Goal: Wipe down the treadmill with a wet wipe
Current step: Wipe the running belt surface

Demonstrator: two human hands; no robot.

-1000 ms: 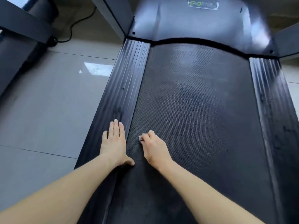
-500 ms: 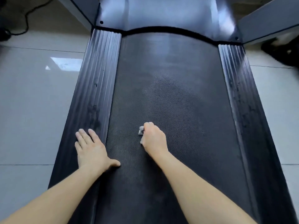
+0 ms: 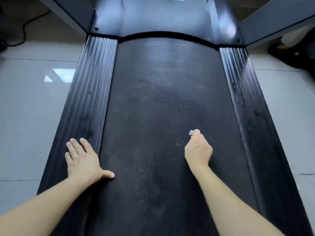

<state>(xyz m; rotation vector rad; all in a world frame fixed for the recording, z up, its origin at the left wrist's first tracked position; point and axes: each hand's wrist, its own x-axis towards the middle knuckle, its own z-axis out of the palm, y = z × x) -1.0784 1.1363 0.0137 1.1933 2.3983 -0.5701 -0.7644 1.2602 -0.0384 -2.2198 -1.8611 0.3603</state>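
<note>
Pale glossy floor tiles [image 3: 25, 116] lie either side of the treadmill [image 3: 158, 74]. Its long axis runs straight away from the person, with the grey motor cover [image 3: 162, 16] at the far end. The dark textured belt [image 3: 150, 142] fills the middle, with a ribbed left rail [image 3: 88, 99] and right rail [image 3: 247, 108] along its edges. The left hand [image 3: 83, 159] lies flat, fingers straight on the left rail and thumb spread onto the belt. The right hand [image 3: 198, 150] sits on the belt's right half, fingers curled round a bunched wet wipe [image 3: 191, 132]. Only a pale scrap shows, poking out toward the far end.
</note>
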